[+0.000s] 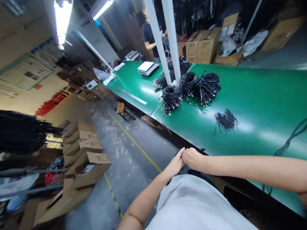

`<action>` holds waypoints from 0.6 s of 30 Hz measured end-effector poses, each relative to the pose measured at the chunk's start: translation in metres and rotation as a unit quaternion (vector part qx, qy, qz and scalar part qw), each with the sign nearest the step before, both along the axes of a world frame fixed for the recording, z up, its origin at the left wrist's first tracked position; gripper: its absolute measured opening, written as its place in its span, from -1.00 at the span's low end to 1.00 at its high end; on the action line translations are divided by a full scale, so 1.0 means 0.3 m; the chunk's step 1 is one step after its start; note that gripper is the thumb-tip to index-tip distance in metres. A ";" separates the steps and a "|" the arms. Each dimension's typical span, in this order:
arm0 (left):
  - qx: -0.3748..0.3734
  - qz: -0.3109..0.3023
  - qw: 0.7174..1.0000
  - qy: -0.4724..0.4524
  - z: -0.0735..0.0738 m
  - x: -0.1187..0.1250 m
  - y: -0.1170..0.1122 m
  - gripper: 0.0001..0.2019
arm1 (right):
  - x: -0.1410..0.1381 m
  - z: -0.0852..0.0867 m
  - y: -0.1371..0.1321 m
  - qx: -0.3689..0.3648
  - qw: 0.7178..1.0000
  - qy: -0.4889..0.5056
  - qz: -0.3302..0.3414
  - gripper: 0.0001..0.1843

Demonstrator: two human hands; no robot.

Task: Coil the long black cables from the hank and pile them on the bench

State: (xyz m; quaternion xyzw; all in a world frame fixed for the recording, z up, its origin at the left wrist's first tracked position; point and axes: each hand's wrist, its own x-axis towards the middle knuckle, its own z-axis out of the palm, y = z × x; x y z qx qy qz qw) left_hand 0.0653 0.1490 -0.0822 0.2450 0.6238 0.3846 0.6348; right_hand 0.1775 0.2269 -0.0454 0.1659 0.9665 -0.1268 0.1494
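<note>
Green, glossy tabletop (263,99), and at its near edge the person's left hand (175,164) and right hand (192,158) meet, both clenched on what looks like a black cable (202,149), mostly hidden, just in front of the white shirt (189,204). Seems like the two-handed fiddly step, so the next move probably calls for a firm pinch. Farther off sit smooth, rubbery-looking round coils (189,83) with shiny metal ends, plus a scruffy, wiry heap of thin black strips (226,120) to the right.

You have a lit lamp (103,9) at eleven o'clock, a stool (120,108) at nine, grey floor (128,166) at seven.
</note>
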 end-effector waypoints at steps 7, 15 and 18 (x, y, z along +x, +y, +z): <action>0.075 0.017 0.996 -0.048 0.004 -0.066 0.059 -0.40 | -0.045 -0.006 0.096 -0.027 0.996 0.018 -0.078 -0.71; 0.222 -0.360 0.788 0.447 0.065 -0.258 0.113 -0.32 | -0.024 -0.059 0.064 -0.069 0.993 0.048 -0.080 -0.66; 0.307 -0.416 0.714 0.473 0.037 -0.248 0.167 -0.30 | -0.032 -0.086 0.057 -0.065 0.994 0.054 -0.072 -0.68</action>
